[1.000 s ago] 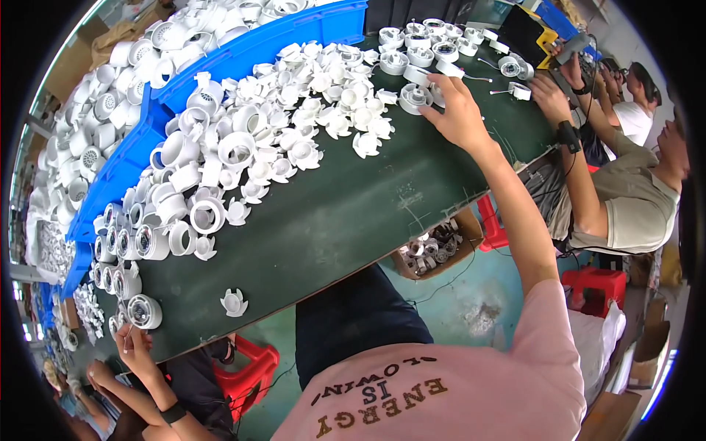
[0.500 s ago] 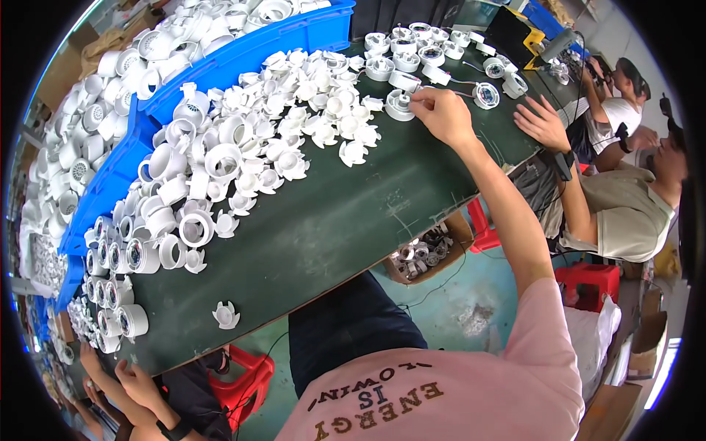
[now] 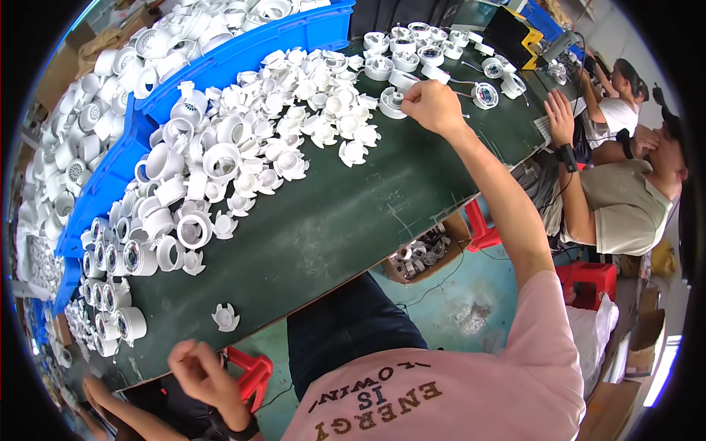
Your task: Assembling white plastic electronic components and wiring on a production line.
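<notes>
My right hand (image 3: 434, 109) reaches over the far part of the dark green table (image 3: 323, 220). Its fingers are pinched at the right edge of a white round plastic housing (image 3: 390, 102). Low at the left, in front of the table edge, is my left hand (image 3: 200, 370), with a dark band at the wrist. Its fingers are loosely curled, and nothing shows in them. A lone white petal-shaped piece (image 3: 226, 317) lies on the table beyond it. Further left stand several white cylindrical units (image 3: 131, 323) with round dark faces.
White rings and petal-shaped pieces (image 3: 294, 162) form a pile before blue bins (image 3: 243, 55). Round units with wires (image 3: 485, 95) lie beyond my right hand. A co-worker's hand (image 3: 560, 117) is raised at the right; another person's arm (image 3: 110, 400) shows lower left. Below the table stands a carton (image 3: 423, 261).
My left hand has come right and nearer, away from the cylindrical units, its fingers more curled. The right hand and the housing have shifted slightly left. The co-worker's hand at right has lifted.
</notes>
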`<state>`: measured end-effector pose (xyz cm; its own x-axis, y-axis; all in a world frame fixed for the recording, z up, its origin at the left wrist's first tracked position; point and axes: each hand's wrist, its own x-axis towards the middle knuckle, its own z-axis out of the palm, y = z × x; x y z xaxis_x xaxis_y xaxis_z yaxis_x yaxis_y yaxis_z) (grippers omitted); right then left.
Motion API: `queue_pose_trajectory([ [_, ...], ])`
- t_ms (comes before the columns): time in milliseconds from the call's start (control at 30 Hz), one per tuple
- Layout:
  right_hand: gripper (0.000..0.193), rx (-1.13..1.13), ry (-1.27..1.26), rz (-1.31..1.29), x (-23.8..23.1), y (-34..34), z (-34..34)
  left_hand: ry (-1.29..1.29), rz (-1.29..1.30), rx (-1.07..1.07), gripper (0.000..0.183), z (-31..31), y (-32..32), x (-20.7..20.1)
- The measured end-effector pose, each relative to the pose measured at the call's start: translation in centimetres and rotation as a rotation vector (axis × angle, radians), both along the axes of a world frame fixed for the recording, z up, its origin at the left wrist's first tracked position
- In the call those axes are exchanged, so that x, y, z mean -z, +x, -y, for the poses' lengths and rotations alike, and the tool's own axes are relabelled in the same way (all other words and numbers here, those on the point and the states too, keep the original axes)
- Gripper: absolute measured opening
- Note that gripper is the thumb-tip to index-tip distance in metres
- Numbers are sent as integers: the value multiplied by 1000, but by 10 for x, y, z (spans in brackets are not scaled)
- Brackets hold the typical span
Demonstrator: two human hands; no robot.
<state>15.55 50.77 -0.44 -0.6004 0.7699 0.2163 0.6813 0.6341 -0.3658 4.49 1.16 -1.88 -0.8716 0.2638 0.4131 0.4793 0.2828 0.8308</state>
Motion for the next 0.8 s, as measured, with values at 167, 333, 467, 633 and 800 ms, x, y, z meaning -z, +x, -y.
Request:
queue_pose_trajectory([
  [167,13,-54,-22,-199,13,12,-2,16,106,446,18,-90,45,-1],
  [333,12,-66,-108,-368,13,24,11,60,201,738,14,-142,63,-13],
  [467,14,-157,-940,-875,-9,45,50,20,210,784,12,-151,67,-6],
  [633,7,-347,-1366,-1151,-2,60,64,-39,252,812,10,-155,71,-2],
  [800,8,-479,-1391,-1185,3,65,68,-29,222,777,12,-159,70,1],
])
